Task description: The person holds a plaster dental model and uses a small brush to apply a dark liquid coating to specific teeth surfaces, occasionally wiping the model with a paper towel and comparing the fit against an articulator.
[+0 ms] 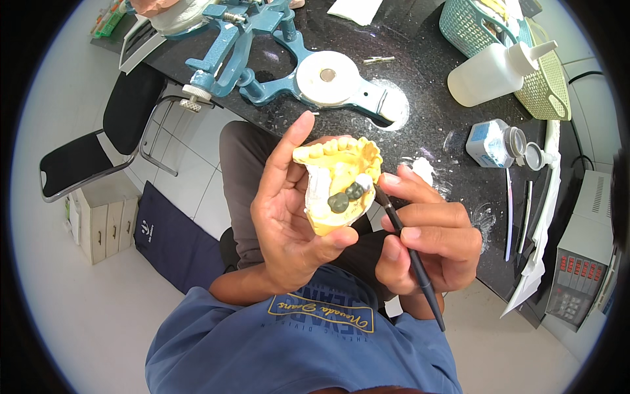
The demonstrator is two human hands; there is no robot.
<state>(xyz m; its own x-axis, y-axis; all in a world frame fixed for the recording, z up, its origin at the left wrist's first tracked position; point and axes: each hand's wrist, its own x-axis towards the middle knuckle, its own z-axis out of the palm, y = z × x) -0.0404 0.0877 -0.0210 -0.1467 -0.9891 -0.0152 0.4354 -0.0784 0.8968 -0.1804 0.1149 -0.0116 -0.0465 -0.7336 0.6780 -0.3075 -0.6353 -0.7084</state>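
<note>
My left hand is wrapped round a yellow plaster dental cast, its row of teeth turned upward. Two dark green wax teeth sit on the near part of the cast, beside one small white tooth. A white patch covers the cast's left side. My right hand pinches a slim black-handled brush whose tip meets the cast's right edge next to the white tooth. Whether the tip actually touches the tooth is hard to make out.
A blue articulator with a white round plate stands on the black speckled worktop. On the right are a squeeze bottle, an open powder jar, baskets, two thin tools and a grey device. White powder is scattered about.
</note>
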